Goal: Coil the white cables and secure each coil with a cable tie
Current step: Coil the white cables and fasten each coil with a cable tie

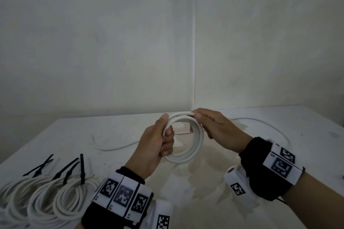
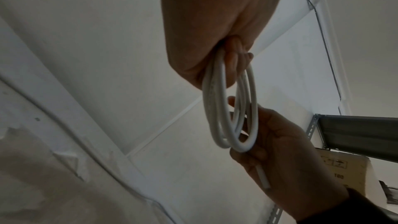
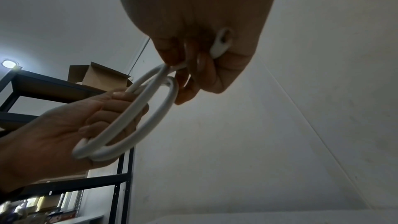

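Observation:
A white cable coil (image 1: 188, 143) of several loops hangs above the table between both hands. My left hand (image 1: 162, 139) grips its left side, thumb on top and fingers curled through the ring. My right hand (image 1: 210, 126) pinches the upper right arc of the loops. In the left wrist view the coil (image 2: 230, 108) hangs from my left hand (image 2: 217, 45), and a short cable end (image 2: 262, 177) lies across the right palm. In the right wrist view my right hand (image 3: 193, 54) pinches the coil (image 3: 137, 117).
Several finished coils (image 1: 46, 199) bound with black cable ties (image 1: 81, 167) lie at the table's front left. Loose white cables (image 1: 111, 147) trail over the white table (image 1: 204, 191) behind the hands. White walls meet in a corner behind. A dark shelf (image 3: 53, 91) carries a cardboard box.

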The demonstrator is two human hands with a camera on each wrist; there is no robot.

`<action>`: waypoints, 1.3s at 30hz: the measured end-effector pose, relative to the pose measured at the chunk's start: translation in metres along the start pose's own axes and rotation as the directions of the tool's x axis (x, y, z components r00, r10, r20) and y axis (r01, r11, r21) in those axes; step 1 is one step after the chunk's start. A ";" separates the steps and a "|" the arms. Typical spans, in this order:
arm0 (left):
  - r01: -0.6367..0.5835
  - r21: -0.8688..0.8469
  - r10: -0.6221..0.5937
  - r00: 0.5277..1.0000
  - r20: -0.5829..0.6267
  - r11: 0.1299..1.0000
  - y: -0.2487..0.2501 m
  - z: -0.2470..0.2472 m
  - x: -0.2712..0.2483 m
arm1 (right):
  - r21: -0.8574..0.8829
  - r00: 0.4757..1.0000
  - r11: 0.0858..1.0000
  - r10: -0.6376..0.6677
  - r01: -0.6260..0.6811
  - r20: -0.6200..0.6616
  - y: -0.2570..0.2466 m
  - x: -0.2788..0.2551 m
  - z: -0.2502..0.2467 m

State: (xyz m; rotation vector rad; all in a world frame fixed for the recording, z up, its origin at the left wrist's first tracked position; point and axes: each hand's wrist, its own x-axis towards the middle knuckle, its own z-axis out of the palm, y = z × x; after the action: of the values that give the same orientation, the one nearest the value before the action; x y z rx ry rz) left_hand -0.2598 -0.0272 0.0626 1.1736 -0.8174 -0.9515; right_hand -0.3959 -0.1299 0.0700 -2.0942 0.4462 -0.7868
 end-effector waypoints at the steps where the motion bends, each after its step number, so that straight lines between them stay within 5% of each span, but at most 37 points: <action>1: -0.010 -0.013 0.010 1.000 -0.011 1.000 0.001 0.000 0.001 | -0.006 1.000 1.000 0.008 -0.008 -0.011 -0.002 0.001 -0.001; 5: -0.003 -0.026 0.002 0.999 -0.033 1.000 -0.001 0.000 0.002 | -0.290 0.986 0.956 -0.086 0.042 -0.142 0.008 0.008 -0.001; 8: 0.004 -0.027 -0.005 0.999 -0.038 1.000 -0.004 0.000 0.001 | -0.363 0.980 0.930 -0.022 -0.052 -0.199 0.011 0.009 0.001; 12: -0.012 -0.027 0.011 0.999 -0.031 1.000 -0.003 0.001 0.002 | 0.017 0.974 0.984 0.175 -0.175 -0.146 0.003 0.009 0.007; 18: -0.040 -0.030 0.039 0.999 -0.034 0.999 -0.002 0.002 0.004 | 0.238 0.991 0.967 0.113 -0.093 -0.072 0.007 0.003 0.019; 24: -0.053 -0.028 0.052 0.998 -0.046 0.998 -0.002 0.000 0.005 | 0.589 0.983 0.793 0.181 -0.153 0.013 0.008 0.002 0.024; 32: -0.051 -0.015 0.049 0.993 -0.105 0.999 -0.006 -0.003 0.008 | 0.720 0.960 0.636 0.170 -0.278 0.221 -0.001 -0.004 0.025; 35: -0.054 -0.011 0.053 0.992 -0.111 0.998 -0.004 -0.006 0.010 | 0.619 0.953 0.732 0.148 -0.285 0.264 -0.003 -0.004 0.020; 39: -0.074 0.018 0.075 0.989 -0.127 0.997 -0.001 -0.002 0.008 | 0.068 0.987 0.988 0.136 -0.142 0.089 0.001 -0.003 0.013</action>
State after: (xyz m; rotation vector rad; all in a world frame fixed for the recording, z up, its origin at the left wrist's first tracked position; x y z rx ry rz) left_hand -0.2548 -0.0335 0.0610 1.1945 -0.7606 -0.8027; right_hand -0.3891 -0.1212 0.0625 -1.9954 0.5038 -0.6228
